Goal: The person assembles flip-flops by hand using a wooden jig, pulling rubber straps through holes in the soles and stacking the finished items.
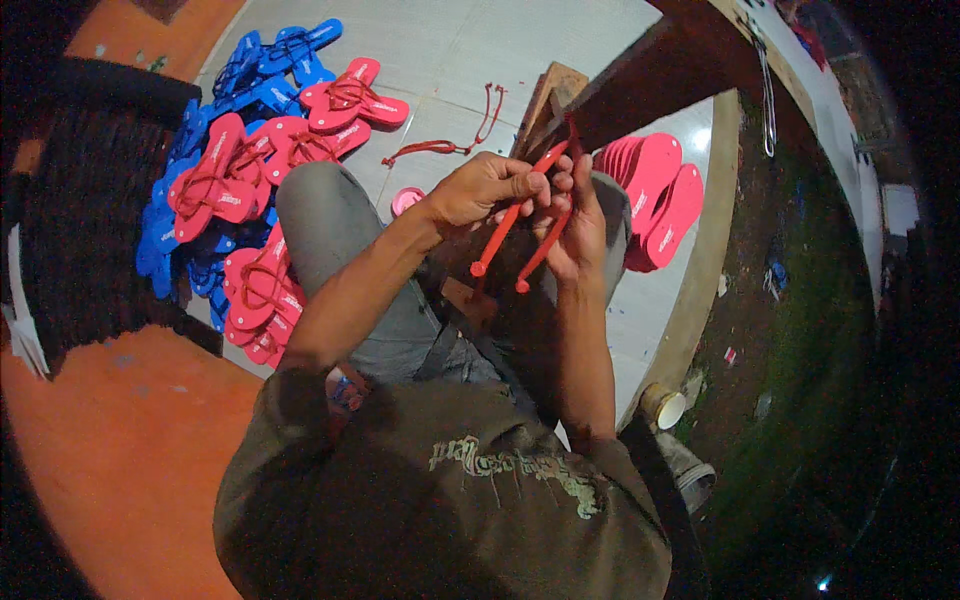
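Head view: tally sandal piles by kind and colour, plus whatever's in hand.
Blue strapped sandals: 1 pile
Red strapped sandals: 1 pile
Red bare soles: 1 stack
Red strap, held by left hand and right hand: 1
Total: 4

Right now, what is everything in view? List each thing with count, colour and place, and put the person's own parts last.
red strap: one, red, Y-shaped, held between both hands, two plug ends hanging down
finished flip-flops: a pile, too many to count, red and blue, on the floor at left
bare soles: a stack, exact count unclear, red, standing on edge right of the hands
loose straps: at least two, red, on the pale tiles above the hands
wooden beam: one, dark brown, running from the hands to upper right
cup: one, pale, at the floor's edge, lower right
small pink lid-like thing: one, by the knee
left hand: gripping the strap
right hand: gripping the strap
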Motion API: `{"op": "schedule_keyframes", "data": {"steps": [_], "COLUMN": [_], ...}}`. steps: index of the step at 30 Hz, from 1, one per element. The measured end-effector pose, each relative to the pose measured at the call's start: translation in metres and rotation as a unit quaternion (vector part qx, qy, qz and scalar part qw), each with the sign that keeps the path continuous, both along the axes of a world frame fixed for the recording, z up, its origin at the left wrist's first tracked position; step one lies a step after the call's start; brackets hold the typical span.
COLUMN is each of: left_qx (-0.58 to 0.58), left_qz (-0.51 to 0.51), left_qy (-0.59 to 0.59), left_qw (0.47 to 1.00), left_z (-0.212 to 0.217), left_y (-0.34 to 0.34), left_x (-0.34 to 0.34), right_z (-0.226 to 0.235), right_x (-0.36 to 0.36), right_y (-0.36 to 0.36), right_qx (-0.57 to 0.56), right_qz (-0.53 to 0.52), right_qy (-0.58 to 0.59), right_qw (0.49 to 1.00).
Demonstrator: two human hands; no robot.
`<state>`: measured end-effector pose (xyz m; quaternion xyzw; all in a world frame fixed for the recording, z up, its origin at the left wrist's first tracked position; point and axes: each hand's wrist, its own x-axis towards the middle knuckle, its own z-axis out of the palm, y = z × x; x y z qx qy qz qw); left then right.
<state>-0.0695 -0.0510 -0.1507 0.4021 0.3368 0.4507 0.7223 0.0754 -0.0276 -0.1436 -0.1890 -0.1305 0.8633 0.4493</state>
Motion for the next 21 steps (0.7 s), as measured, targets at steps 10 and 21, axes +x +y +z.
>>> {"op": "schedule_keyframes", "data": {"steps": [10,21], "left_qx": [0.007,0.086], "left_qz": [0.006,-0.190], "left_qy": [0.072,0.304], "left_qw": [0.997,0.930], "left_z": [0.002,-0.037], "left_y": [0.000,-0.024], "left_x": [0.010,0.033], "right_z": [-0.001,-0.030], "right_x": [0.009,0.066], "right_y": [-0.003,-0.032], "right_qx": [-0.107,0.112], "right_qz": [0.005,-0.050], "right_qy": [0.096,-0.490], "right_qw": [0.990,0.863]}}
